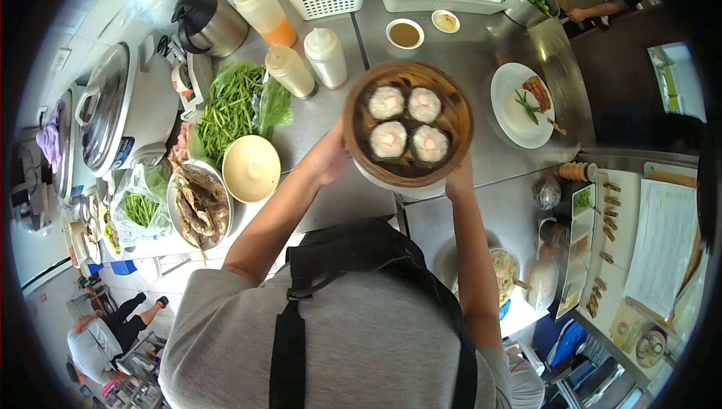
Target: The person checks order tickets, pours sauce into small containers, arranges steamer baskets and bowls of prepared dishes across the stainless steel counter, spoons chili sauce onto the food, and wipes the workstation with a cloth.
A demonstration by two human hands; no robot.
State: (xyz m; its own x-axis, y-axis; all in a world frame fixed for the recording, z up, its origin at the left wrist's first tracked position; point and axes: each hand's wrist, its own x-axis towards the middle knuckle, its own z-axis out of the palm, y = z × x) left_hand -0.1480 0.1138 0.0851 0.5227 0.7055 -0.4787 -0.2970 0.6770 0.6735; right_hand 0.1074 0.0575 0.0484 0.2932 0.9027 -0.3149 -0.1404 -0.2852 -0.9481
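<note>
Steamer (pixel 463 119) bearing four dumplings (pixel 388 140) hangs above the desk (pixel 331 202), my left grip (pixel 331 155) and right grip (pixel 459 177) clasping its opposite sides, where even support and a level rim should best stop them sliding.

Steel counter (pixel 481 40): brushed grey, dark seams between sections, corner at far right.
Left wall (pixel 86 29): white, socket plate (pixel 60 59) on it.
Floor (pixel 162 289): pale tiles, lower left.
Right ledge (pixel 620 259): white; printed sheet (pixel 660 240) alongside, flat or upright unclear.
Upper right: dark surroundings; bright pane (pixel 673 71), window or screen unclear.
Light: strong, yellowish glare on counter's right end.
</note>
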